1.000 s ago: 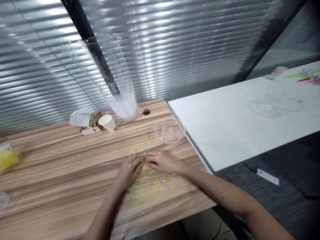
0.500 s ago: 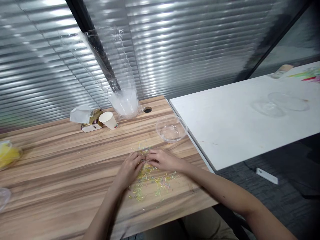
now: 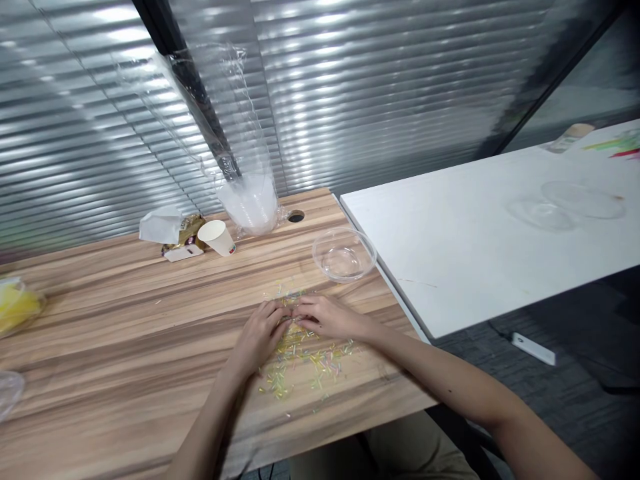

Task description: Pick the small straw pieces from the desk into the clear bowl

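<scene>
Small cut pieces like bits of coloured straw, mostly yellow with some green, pink and blue, lie scattered on the wooden table. Over the upper part of this scatter, my left hand and my right hand meet fingertip to fingertip. Both have their fingers bent and pinched together low over the pieces. Whatever is between the fingertips is too small and too covered to name. A clear plastic bowl stands just beyond my right hand, with no contact between them.
At the back of the wooden table are a paper cup, a crumpled wrapper and a plastic bag with white bowls. A tub with yellow contents is at the left. A white table adjoins on the right, bearing clear lids.
The camera view has shifted very slightly. Both hands stay in nearly the same place, fingertips together over the pieces.
</scene>
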`<state>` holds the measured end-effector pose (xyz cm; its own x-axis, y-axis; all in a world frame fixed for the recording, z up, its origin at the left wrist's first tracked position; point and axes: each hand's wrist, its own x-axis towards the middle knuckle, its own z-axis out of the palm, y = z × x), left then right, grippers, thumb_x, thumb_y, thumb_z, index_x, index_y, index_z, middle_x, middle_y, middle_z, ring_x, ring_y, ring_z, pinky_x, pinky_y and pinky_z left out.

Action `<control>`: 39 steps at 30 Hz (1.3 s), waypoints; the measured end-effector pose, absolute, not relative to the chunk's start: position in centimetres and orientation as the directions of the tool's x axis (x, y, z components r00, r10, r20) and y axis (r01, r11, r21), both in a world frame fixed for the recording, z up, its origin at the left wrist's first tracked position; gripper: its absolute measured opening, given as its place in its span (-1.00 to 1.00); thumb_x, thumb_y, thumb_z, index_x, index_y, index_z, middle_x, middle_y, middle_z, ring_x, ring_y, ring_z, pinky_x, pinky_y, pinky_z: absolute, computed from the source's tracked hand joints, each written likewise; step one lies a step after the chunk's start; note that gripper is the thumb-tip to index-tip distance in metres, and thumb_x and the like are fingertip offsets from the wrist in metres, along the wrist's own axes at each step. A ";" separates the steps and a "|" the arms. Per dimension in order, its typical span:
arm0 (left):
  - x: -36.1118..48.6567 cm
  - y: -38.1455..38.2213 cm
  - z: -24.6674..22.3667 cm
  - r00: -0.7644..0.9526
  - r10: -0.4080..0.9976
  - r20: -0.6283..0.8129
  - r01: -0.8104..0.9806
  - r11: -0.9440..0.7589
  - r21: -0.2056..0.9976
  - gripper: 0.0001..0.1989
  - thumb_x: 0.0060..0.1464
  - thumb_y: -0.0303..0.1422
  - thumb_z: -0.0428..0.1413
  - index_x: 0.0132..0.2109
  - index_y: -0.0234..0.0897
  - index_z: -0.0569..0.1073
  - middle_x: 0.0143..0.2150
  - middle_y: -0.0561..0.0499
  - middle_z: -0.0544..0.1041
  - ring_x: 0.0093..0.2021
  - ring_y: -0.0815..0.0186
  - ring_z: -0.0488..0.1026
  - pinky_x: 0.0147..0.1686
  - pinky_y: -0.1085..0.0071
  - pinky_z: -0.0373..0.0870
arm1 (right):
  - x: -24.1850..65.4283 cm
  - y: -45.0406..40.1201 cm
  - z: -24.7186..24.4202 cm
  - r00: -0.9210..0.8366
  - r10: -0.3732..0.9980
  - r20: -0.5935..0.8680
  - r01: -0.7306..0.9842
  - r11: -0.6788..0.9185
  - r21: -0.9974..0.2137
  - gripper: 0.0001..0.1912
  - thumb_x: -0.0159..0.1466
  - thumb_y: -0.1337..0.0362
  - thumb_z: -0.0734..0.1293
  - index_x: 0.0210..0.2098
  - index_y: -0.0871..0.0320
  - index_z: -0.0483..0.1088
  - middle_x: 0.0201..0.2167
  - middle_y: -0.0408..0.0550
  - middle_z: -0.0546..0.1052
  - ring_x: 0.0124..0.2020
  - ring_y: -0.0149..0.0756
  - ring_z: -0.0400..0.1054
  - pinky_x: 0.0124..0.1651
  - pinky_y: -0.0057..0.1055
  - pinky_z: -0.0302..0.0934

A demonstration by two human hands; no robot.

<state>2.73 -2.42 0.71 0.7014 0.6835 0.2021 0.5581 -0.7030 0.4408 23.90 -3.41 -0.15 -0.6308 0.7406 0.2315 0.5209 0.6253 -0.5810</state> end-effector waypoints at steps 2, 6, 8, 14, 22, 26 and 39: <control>2.7 -2.4 0.6 0.702 0.684 0.200 0.559 -0.703 0.440 -0.83 0.25 -0.38 -0.06 -0.15 -0.24 0.42 -0.17 -0.08 0.48 -0.15 0.23 0.38 -0.13 0.27 0.36 | 23.9 -3.4 -0.1 -0.630 0.741 0.230 0.525 0.625 -0.578 -0.87 0.33 0.35 0.25 -0.22 0.18 0.44 -0.29 -0.06 0.45 -0.30 -0.36 0.32 -0.23 -0.45 0.19; 2.6 -2.4 0.6 0.700 0.686 0.198 0.563 -0.701 0.438 -0.83 0.26 -0.37 -0.06 -0.15 -0.25 0.42 -0.16 -0.09 0.48 -0.13 0.22 0.38 -0.13 0.25 0.37 | 23.9 -3.4 -0.1 -0.634 0.741 0.223 0.528 0.625 -0.575 -0.88 0.31 0.37 0.26 -0.20 0.19 0.44 -0.29 -0.06 0.44 -0.28 -0.35 0.32 -0.22 -0.43 0.20; 2.6 -2.4 0.5 0.702 0.685 0.195 0.558 -0.700 0.446 -0.83 0.26 -0.37 -0.06 -0.13 -0.25 0.42 -0.15 -0.09 0.47 -0.12 0.22 0.38 -0.11 0.25 0.36 | 23.9 -3.4 0.0 -0.636 0.740 0.219 0.523 0.622 -0.583 -0.87 0.31 0.38 0.26 -0.19 0.18 0.44 -0.29 -0.06 0.44 -0.28 -0.34 0.32 -0.22 -0.43 0.20; 2.5 -2.3 0.3 0.708 0.681 0.187 0.548 -0.697 0.463 -0.84 0.25 -0.39 -0.04 -0.10 -0.24 0.42 -0.14 -0.09 0.47 -0.10 0.21 0.38 -0.08 0.23 0.35 | 23.9 -3.4 0.0 -0.642 0.732 0.227 0.489 0.620 -0.614 -0.87 0.32 0.38 0.25 -0.21 0.20 0.44 -0.28 -0.05 0.44 -0.28 -0.35 0.32 -0.20 -0.41 0.21; 2.5 -2.4 0.2 0.705 0.686 0.182 0.555 -0.692 0.462 -0.85 0.25 -0.39 -0.03 -0.10 -0.23 0.40 -0.14 -0.08 0.46 -0.10 0.20 0.37 -0.08 0.23 0.34 | 23.9 -3.4 0.2 -0.648 0.729 0.221 0.482 0.617 -0.622 -0.88 0.31 0.39 0.26 -0.21 0.22 0.45 -0.30 -0.06 0.43 -0.32 -0.37 0.29 -0.22 -0.43 0.21; 2.5 -2.4 0.1 0.705 0.687 0.178 0.558 -0.692 0.458 -0.86 0.24 -0.40 -0.01 -0.10 -0.24 0.41 -0.13 -0.08 0.47 -0.09 0.20 0.36 -0.08 0.23 0.33 | 24.0 -3.4 0.1 -0.642 0.732 0.228 0.475 0.613 -0.631 -0.87 0.32 0.39 0.26 -0.19 0.21 0.45 -0.30 -0.06 0.43 -0.31 -0.37 0.29 -0.21 -0.42 0.21; 2.4 -2.4 0.5 0.704 0.685 0.189 0.552 -0.695 0.461 -0.83 0.26 -0.36 -0.05 -0.18 -0.25 0.43 -0.18 -0.07 0.48 -0.15 0.25 0.40 -0.14 0.32 0.36 | 24.0 -3.4 0.0 -0.639 0.739 0.211 0.501 0.609 -0.615 -0.87 0.32 0.37 0.26 -0.19 0.19 0.44 -0.26 -0.05 0.45 -0.26 -0.35 0.33 -0.18 -0.43 0.20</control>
<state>2.41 -2.42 0.47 0.7038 0.6848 0.1890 0.5521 -0.6946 0.4612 23.99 -3.43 -0.02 -0.6394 0.7393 0.2110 0.5009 0.6088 -0.6152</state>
